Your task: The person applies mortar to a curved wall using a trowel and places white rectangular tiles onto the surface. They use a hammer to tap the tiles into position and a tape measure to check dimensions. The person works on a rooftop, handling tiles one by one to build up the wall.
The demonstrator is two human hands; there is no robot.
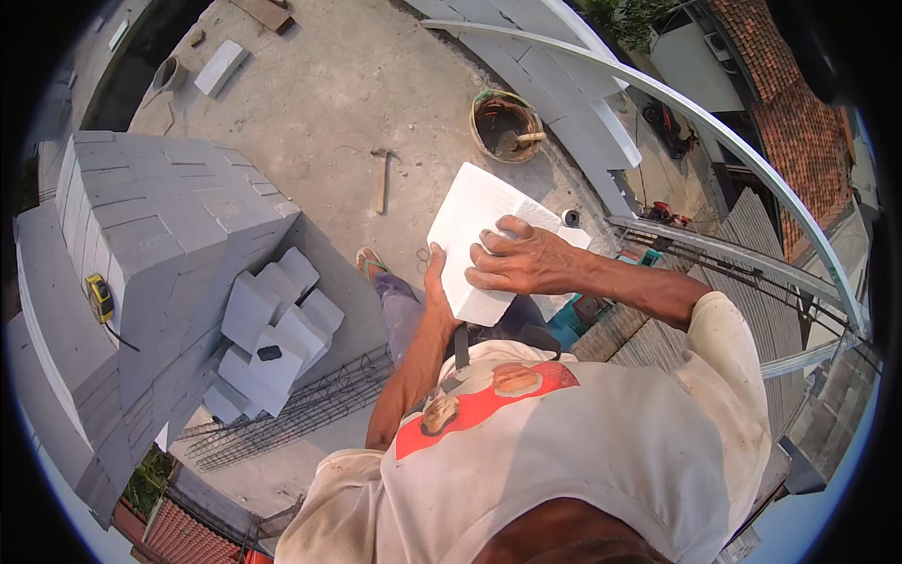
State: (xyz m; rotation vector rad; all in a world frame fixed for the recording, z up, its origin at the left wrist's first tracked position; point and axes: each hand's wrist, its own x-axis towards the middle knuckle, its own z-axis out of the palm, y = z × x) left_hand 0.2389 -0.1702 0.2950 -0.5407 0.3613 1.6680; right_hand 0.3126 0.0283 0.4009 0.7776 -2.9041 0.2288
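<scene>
In front of my body is a white lightweight concrete block [470, 218], tilted, with one broad face toward me. My left hand [436, 282] is closed against its left edge, thumb up along the side. My right hand [522, 258] lies over the block's right part, its fingers bent and pressed on the surface. Beyond the block stands a bucket [481, 143] with a wooden-handled tool [528, 138] in it. A hammer [382, 181] lies on the concrete floor to the left. The block hides part of my legs.
At left rises a tall stack of grey-white blocks [141, 226] with a yellow tape measure [99, 298] on it. Loose blocks [272, 352] and steel rebar cages [291, 423] lie beside it. A block wall [554, 103] runs along the right, near a curved metal bar [752, 155].
</scene>
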